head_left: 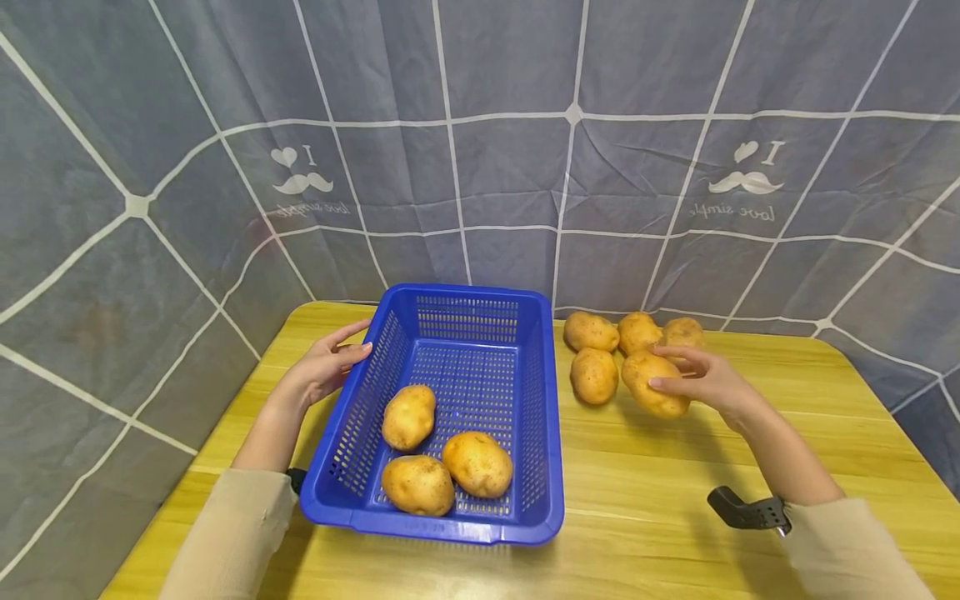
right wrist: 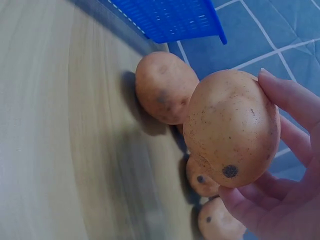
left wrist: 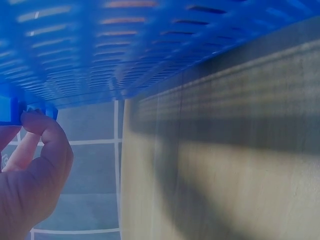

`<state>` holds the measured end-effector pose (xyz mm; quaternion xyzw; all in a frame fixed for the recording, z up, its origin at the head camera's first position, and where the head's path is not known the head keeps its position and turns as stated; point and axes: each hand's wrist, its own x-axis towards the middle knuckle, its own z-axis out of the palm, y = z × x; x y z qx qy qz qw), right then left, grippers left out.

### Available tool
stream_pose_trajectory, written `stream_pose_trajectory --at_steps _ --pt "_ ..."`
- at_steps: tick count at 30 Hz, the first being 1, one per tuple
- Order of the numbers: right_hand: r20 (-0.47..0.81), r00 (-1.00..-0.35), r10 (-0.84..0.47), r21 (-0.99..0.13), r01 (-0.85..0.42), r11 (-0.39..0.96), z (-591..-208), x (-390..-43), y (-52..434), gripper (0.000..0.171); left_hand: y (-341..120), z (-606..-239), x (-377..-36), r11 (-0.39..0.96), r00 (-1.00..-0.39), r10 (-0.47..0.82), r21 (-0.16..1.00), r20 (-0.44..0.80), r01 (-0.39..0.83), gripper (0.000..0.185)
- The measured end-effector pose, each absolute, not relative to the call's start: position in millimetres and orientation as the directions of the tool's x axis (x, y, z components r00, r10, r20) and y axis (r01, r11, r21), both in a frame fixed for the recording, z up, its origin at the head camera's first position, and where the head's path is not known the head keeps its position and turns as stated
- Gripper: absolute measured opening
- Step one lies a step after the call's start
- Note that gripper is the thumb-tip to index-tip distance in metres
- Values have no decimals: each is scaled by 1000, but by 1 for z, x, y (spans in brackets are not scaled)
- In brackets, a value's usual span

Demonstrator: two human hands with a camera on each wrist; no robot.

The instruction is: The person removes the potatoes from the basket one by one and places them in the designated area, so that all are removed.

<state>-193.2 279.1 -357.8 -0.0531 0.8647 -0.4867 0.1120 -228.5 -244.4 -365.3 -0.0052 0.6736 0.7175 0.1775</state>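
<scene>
My right hand (head_left: 701, 383) grips a yellow-brown potato (head_left: 651, 387) with thumb and fingers. Seen from the right wrist, this potato (right wrist: 232, 127) has a dark spot near its lower end and overlaps other potatoes behind it. On the left, a blue plastic basket (head_left: 552, 417) with slotted walls has my left hand (head_left: 326, 367) at its left rim. The thumb (left wrist: 47, 130) bends against the rim in the left wrist view, with other fingers beside it. Inside the basket lie three potatoes: one upper left (head_left: 408, 417), one lower left (head_left: 417, 485) and one right (head_left: 477, 464).
Several more potatoes (head_left: 595, 377) sit in a cluster at the back of the wooden table (head_left: 637, 517), right of the basket. A grey curtain (head_left: 510, 183) with white grid lines hangs behind the table and along its left side.
</scene>
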Motion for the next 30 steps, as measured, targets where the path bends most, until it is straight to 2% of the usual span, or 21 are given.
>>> stream_pose_trajectory --at_steps 8,18,30 --pt "-154 -971 -183 -875 48 483 -368 -196 281 65 -245 -366 -226 -68 -936 255 961 -243 -268 67" --pt "-118 -989 -88 -898 69 435 -385 -200 280 63 -246 -367 -227 -57 -935 258 962 -243 -266 68" --pt "-164 -986 -20 -889 139 436 -399 -207 277 70 -244 -365 -227 -56 -934 256 961 -249 -272 69"
